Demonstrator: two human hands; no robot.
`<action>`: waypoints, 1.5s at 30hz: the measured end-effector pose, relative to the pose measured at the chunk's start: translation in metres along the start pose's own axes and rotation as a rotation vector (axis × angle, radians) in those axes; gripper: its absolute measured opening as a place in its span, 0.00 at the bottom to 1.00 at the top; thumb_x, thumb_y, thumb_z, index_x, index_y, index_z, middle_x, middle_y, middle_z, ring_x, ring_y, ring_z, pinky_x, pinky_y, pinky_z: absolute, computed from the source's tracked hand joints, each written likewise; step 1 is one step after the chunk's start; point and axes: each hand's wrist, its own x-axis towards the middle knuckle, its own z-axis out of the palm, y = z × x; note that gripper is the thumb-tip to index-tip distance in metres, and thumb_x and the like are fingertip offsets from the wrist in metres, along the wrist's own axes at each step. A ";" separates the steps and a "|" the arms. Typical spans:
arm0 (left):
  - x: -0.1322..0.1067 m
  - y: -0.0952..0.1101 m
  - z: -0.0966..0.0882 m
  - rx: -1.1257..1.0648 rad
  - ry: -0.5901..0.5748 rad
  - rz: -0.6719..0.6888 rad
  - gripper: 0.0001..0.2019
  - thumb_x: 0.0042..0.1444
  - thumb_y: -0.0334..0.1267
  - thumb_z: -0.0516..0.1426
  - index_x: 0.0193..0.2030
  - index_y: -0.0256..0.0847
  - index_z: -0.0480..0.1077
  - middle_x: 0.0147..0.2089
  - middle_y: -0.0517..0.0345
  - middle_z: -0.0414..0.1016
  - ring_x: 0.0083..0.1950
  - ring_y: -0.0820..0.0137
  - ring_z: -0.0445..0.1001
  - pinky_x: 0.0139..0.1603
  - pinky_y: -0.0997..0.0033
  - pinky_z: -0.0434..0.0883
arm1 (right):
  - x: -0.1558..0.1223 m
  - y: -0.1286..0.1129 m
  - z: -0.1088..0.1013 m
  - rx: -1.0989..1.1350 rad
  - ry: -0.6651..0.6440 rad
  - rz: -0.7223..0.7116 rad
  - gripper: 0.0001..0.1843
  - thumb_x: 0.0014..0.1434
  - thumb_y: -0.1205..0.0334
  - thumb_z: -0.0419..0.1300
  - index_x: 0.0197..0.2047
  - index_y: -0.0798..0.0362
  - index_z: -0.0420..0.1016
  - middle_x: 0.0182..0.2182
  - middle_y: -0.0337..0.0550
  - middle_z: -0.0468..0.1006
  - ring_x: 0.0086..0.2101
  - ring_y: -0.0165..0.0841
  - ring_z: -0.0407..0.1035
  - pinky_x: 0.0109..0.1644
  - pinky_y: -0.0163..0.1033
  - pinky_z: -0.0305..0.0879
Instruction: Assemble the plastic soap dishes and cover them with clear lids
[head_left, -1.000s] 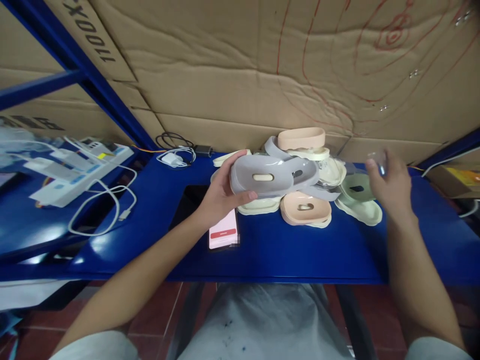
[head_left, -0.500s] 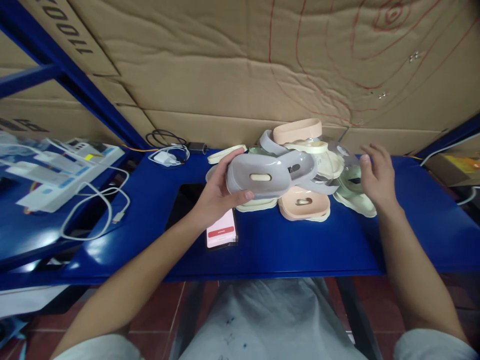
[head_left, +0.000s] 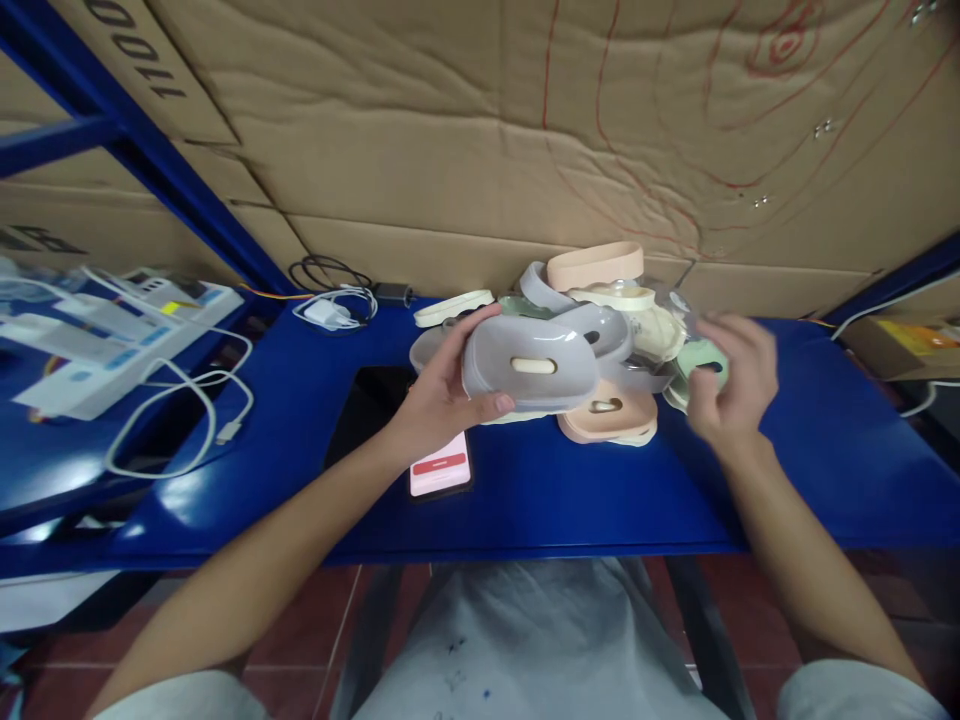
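My left hand (head_left: 444, 400) grips a grey oval plastic dish (head_left: 495, 365) by its left end, thumb along the near rim. A cream peg-like piece (head_left: 534, 366) shows at the slot in its floor. My right hand (head_left: 731, 375), slightly blurred, hovers at the right side of the pile with thumb and fingers apart and nothing in it. Close to it lies a green dish (head_left: 702, 357). Behind the held dish are another grey dish (head_left: 611, 335), a peach ring (head_left: 596, 265) and cream pieces (head_left: 660, 325). A peach dish (head_left: 581, 425) lies nearer me.
A lit phone (head_left: 442, 478) and a black flat device (head_left: 367, 400) lie left of centre on the blue table (head_left: 585, 510). White power strips (head_left: 97, 370) with cables stand at left. Cardboard (head_left: 420, 130) walls the back; a box (head_left: 900, 340) sits at right.
My right hand has moved left and slightly down, closer to the pile. The grey dish in my left hand has shifted a little right and down. The view has turned slightly.
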 end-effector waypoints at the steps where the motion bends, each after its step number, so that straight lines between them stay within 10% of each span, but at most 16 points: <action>1: -0.002 0.001 0.003 -0.005 -0.035 0.002 0.49 0.51 0.57 0.76 0.76 0.55 0.62 0.78 0.49 0.63 0.75 0.47 0.67 0.71 0.51 0.73 | 0.001 -0.020 0.001 0.053 -0.032 -0.110 0.32 0.74 0.38 0.51 0.69 0.49 0.72 0.57 0.56 0.79 0.59 0.50 0.75 0.63 0.59 0.71; 7: -0.014 0.003 0.020 -0.034 -0.281 -0.043 0.52 0.49 0.50 0.78 0.78 0.61 0.61 0.78 0.52 0.64 0.77 0.46 0.66 0.74 0.47 0.70 | -0.001 -0.096 0.010 0.314 -0.315 -0.461 0.30 0.75 0.45 0.58 0.71 0.54 0.72 0.55 0.52 0.84 0.59 0.44 0.76 0.65 0.50 0.68; 28: -0.006 -0.007 0.017 -0.182 -0.241 -0.159 0.52 0.48 0.42 0.79 0.78 0.63 0.61 0.79 0.50 0.64 0.76 0.45 0.68 0.68 0.44 0.77 | -0.010 -0.094 0.017 0.349 -0.199 -0.203 0.24 0.78 0.56 0.54 0.73 0.48 0.69 0.56 0.47 0.86 0.55 0.41 0.77 0.61 0.50 0.69; 32: 0.010 -0.008 -0.011 -0.240 -0.021 -0.175 0.42 0.46 0.42 0.79 0.68 0.56 0.73 0.73 0.52 0.73 0.71 0.49 0.75 0.66 0.51 0.80 | -0.008 -0.087 0.006 0.317 -0.084 -0.122 0.24 0.79 0.53 0.51 0.74 0.41 0.68 0.53 0.44 0.87 0.50 0.43 0.81 0.56 0.53 0.70; 38: 0.045 -0.025 -0.083 -0.352 0.749 -0.156 0.21 0.55 0.25 0.69 0.54 0.41 0.75 0.56 0.52 0.83 0.63 0.65 0.80 0.69 0.64 0.76 | -0.008 -0.099 0.000 0.385 -0.221 -0.382 0.22 0.79 0.51 0.54 0.69 0.47 0.74 0.55 0.43 0.87 0.54 0.37 0.79 0.60 0.48 0.70; 45: 0.052 -0.050 -0.097 -0.309 0.756 -0.277 0.12 0.56 0.20 0.66 0.39 0.39 0.72 0.42 0.57 0.81 0.50 0.71 0.82 0.62 0.70 0.77 | -0.013 -0.110 0.005 0.341 -0.314 -0.537 0.20 0.74 0.54 0.63 0.66 0.45 0.78 0.57 0.40 0.86 0.56 0.35 0.78 0.61 0.45 0.70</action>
